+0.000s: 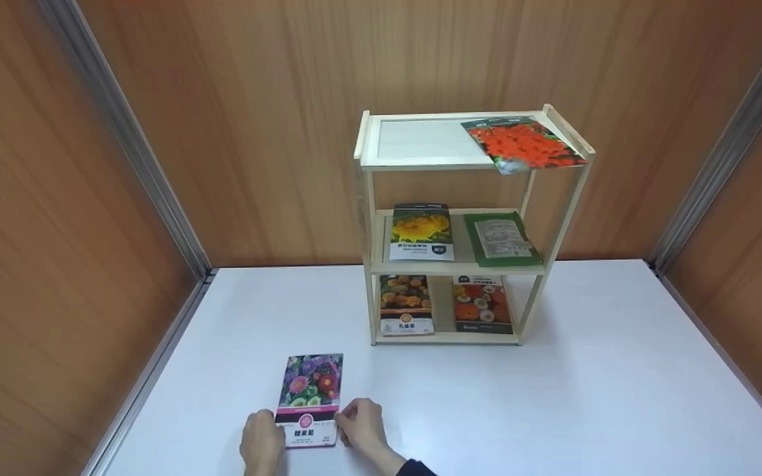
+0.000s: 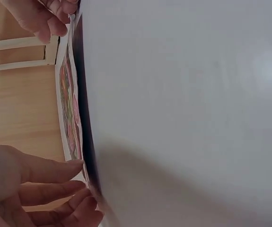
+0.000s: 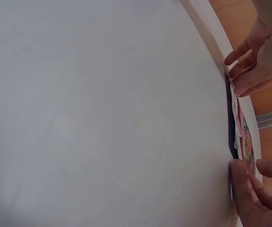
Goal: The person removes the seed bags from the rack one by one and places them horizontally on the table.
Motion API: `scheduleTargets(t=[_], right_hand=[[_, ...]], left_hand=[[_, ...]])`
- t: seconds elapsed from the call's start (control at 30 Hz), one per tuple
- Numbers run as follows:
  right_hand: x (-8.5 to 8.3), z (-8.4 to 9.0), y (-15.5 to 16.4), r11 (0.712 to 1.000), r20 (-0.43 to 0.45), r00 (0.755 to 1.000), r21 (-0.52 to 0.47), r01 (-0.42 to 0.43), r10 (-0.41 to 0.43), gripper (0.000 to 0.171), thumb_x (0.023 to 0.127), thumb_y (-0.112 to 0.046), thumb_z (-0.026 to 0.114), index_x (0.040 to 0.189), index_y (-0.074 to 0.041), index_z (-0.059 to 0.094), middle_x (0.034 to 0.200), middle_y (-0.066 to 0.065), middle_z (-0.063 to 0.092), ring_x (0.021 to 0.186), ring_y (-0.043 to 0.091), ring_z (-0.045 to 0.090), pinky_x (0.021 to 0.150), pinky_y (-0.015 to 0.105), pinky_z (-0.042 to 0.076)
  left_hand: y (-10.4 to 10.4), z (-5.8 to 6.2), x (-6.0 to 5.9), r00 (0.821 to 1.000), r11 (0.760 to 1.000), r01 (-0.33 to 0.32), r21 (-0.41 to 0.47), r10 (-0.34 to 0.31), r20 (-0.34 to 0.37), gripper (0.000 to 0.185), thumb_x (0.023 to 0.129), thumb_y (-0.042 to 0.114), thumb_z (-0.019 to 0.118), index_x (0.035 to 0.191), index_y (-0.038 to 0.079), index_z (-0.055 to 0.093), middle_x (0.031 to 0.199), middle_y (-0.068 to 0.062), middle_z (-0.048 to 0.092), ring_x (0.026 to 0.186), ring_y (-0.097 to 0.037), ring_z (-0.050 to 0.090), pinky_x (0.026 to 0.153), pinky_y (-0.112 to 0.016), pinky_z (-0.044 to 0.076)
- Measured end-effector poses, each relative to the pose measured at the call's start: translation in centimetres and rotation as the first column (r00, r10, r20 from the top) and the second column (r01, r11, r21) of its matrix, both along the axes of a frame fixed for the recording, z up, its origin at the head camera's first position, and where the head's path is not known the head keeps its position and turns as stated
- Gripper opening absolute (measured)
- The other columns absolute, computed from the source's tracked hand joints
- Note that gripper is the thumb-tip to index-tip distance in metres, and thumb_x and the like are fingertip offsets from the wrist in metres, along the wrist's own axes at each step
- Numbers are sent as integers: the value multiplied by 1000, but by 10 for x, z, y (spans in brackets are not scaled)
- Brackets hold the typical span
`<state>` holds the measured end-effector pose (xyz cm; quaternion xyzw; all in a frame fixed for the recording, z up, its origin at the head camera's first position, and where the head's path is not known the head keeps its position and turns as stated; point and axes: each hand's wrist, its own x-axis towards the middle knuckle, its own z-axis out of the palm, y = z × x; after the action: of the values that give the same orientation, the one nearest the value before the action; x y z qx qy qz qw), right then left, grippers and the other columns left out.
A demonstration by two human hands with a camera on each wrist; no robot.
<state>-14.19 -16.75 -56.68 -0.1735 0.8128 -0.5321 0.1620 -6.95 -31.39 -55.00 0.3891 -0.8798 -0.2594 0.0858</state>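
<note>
A seed packet [image 1: 308,400] with pink, purple and red flowers above a pink band and a white lower part lies on the white table, near its front. At its lower left edge my left hand [image 1: 262,441] pinches it, thumb above and fingertips beneath in the left wrist view. My right hand [image 1: 362,426] holds the opposite edge between thumb and fingers. Seen from the right wrist, the packet [image 3: 246,137] is a thin, nearly edge-on strip between both hands, close to the tabletop.
Behind stands a three-tier wooden shelf [image 1: 457,269]. On top, a red-flower packet [image 1: 523,142] overhangs the front edge. The middle tier bears a yellow-flower packet [image 1: 421,231] and a green packet [image 1: 503,239]; the bottom holds an orange-flower packet [image 1: 406,304] and a red-and-white one [image 1: 483,305]. Wooden walls enclose the table.
</note>
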Motion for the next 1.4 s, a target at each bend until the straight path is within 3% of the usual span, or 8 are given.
scheduleTargets(t=[0.17, 0.37, 0.47, 0.67, 0.87, 1.03, 1.23, 1.4], right_hand=[[-4, 5, 16, 999, -54, 998, 35, -37, 38, 9, 79, -15, 64, 74, -8, 61, 62, -5, 53, 53, 6, 50, 47, 20, 43], [-13, 8, 51, 995, -140, 986, -21, -96, 93, 7, 80, -12, 63, 81, -5, 62, 72, -3, 58, 63, 9, 54, 55, 20, 46], [-17, 9, 71, 993, -195, 975, -22, -113, 107, 9, 80, -12, 63, 84, -4, 61, 76, -2, 59, 65, 9, 55, 59, 20, 46], [-30, 21, 112, 988, -254, 955, 25, -153, 154, 18, 81, -13, 63, 92, 2, 59, 84, 5, 60, 71, 14, 57, 62, 21, 47], [-43, 51, 152, 970, -244, 940, 120, -214, 237, 24, 82, -17, 63, 97, 1, 58, 89, 8, 60, 76, 17, 57, 67, 31, 49], [-51, 89, 179, 953, -260, 925, 195, -231, 277, 26, 81, -20, 64, 100, -3, 58, 92, 4, 59, 81, 19, 57, 69, 35, 49], [-57, 152, 198, 959, -367, 905, 254, -126, 216, 26, 79, -18, 65, 102, -8, 58, 96, 2, 59, 86, 19, 55, 71, 33, 47], [-61, 209, 211, 977, -514, 844, 208, -47, 150, 26, 79, -14, 66, 103, -10, 58, 99, 1, 59, 89, 16, 55, 73, 32, 47]], left_hand=[[12, 6, -3, 1000, 1000, 5, -26, -6, -30, 34, 74, 0, 65, 100, -17, 53, 84, -23, 50, 84, -38, 53, 69, -45, 46], [39, 11, -14, 980, 987, 153, -41, -157, -119, 42, 77, 4, 65, 113, -11, 50, 108, -26, 46, 103, -41, 46, 83, -48, 41], [55, 15, -18, 955, 971, 224, -83, -236, -180, 42, 75, 4, 67, 112, -7, 52, 111, -26, 46, 104, -42, 45, 84, -47, 41], [83, 32, -26, 871, 912, 369, -178, -406, -276, 37, 71, 4, 71, 104, -4, 57, 99, -15, 51, 94, -33, 51, 79, -43, 45], [104, 78, -34, 804, 832, 510, -218, -551, -224, 40, 72, 7, 71, 108, -2, 56, 101, -13, 53, 95, -29, 53, 80, -40, 45], [116, 124, -37, 728, 740, 592, -319, -661, -183, 40, 73, 11, 72, 108, -2, 57, 102, -14, 54, 93, -28, 55, 75, -39, 47], [124, 180, -37, 651, 646, 668, -369, -748, -129, 42, 77, 15, 69, 112, -2, 55, 106, -14, 53, 95, -27, 53, 77, -38, 47], [128, 224, -39, 599, 605, 718, -344, -789, -138, 43, 79, 15, 67, 116, -2, 52, 110, -14, 51, 100, -26, 52, 81, -35, 46]])
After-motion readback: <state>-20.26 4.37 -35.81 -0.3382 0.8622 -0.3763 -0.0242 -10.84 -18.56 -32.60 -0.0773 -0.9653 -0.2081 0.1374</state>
